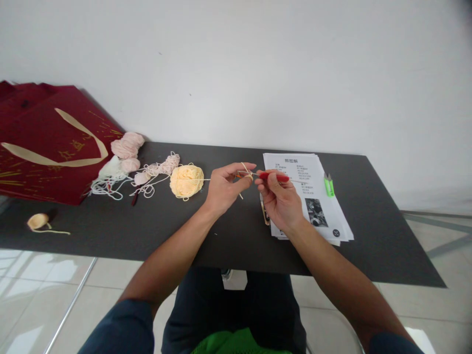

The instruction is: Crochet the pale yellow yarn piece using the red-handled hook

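Note:
Near the middle of the table, my left hand (229,186) pinches a small piece of yellow crochet work (249,176), with yarn looped over the index finger. A strand runs from this hand back to the yellow yarn ball (186,181) on its left. My right hand (282,199) grips a crochet hook by its red handle (273,177). The hook's thin metal shaft points left and meets the yellow work between the two hands. An orange bit shows beside the left fingertips, too small to make out.
Printed sheets (328,216) lie under and beyond my right hand, with a green clip-like tool (329,187) on them. Pink yarn (127,145) and tangled white yarn (110,182) lie by a dark red paper bag (44,118). A small cream crocheted cup (38,221) sits far left.

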A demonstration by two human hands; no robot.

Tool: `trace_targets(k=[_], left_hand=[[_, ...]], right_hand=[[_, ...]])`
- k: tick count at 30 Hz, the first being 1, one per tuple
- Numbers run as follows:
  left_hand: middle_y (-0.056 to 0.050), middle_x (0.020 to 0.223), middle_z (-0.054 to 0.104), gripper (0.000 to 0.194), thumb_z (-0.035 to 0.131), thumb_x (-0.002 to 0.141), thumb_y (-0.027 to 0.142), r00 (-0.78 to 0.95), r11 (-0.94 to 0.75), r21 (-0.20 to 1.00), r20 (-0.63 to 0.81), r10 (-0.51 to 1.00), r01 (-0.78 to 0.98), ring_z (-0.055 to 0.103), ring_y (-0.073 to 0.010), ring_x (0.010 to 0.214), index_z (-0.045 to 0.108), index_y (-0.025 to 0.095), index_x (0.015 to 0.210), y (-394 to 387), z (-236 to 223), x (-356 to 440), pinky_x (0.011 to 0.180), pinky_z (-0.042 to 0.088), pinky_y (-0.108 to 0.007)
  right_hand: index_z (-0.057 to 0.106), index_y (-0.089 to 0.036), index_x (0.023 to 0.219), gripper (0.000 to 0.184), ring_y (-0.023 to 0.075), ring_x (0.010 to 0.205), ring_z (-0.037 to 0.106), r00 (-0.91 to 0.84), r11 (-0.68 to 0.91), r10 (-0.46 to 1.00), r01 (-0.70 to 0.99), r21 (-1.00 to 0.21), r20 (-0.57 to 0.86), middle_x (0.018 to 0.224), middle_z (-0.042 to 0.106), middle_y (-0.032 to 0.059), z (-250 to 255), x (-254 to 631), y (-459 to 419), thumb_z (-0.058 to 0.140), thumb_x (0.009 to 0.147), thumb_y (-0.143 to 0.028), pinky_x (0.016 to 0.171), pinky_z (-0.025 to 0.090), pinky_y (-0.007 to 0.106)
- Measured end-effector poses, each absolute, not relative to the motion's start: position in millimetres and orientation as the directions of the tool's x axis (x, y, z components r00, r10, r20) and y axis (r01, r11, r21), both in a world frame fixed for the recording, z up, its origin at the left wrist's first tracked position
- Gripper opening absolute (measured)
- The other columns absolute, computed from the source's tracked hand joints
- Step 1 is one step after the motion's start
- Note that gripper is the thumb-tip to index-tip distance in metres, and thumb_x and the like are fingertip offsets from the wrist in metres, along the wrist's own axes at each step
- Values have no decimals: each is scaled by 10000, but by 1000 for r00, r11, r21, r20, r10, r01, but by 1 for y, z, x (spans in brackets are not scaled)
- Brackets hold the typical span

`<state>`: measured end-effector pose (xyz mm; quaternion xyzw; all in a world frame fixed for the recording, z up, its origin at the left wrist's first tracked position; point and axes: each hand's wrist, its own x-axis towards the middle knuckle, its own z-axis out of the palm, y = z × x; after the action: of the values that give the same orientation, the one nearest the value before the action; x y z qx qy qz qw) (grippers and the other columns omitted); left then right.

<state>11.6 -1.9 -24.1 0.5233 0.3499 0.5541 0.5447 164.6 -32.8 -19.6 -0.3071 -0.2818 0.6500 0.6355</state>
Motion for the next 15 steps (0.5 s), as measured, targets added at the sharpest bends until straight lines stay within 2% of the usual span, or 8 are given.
trace_targets(k=[4, 11, 15], left_hand=[[-6, 830, 769, 419, 817, 760, 198, 111, -144, 953, 179, 978, -268, 724, -164, 853, 803, 235, 1177, -3, -23, 15, 860, 559, -319], [-3, 829, 725, 368, 797, 776, 224, 86, -154, 979, 166, 982, -131, 598, -113, 696, 823, 238, 1143, -6, -21, 13, 660, 479, -256], [-5, 813, 720, 340, 805, 770, 222, 84, -146, 983, 156, 984, -115, 572, -107, 669, 835, 241, 1108, -6, -21, 12, 620, 447, -250]], right_hand=[[800, -239, 881, 221, 68, 744, 778, 24, -21, 999, -614, -789, -46, 909, 838, -25, -20, 161, -34, 906, 792, -411, 707, 659, 124], [786, -249, 889, 205, 67, 738, 769, 71, 16, 997, -620, -784, -35, 919, 837, -29, -22, 161, -34, 898, 805, -400, 713, 652, 135], [777, -246, 890, 215, 68, 747, 769, 79, 20, 996, -610, -792, -36, 922, 833, -30, -23, 161, -35, 893, 810, -407, 714, 652, 138]])
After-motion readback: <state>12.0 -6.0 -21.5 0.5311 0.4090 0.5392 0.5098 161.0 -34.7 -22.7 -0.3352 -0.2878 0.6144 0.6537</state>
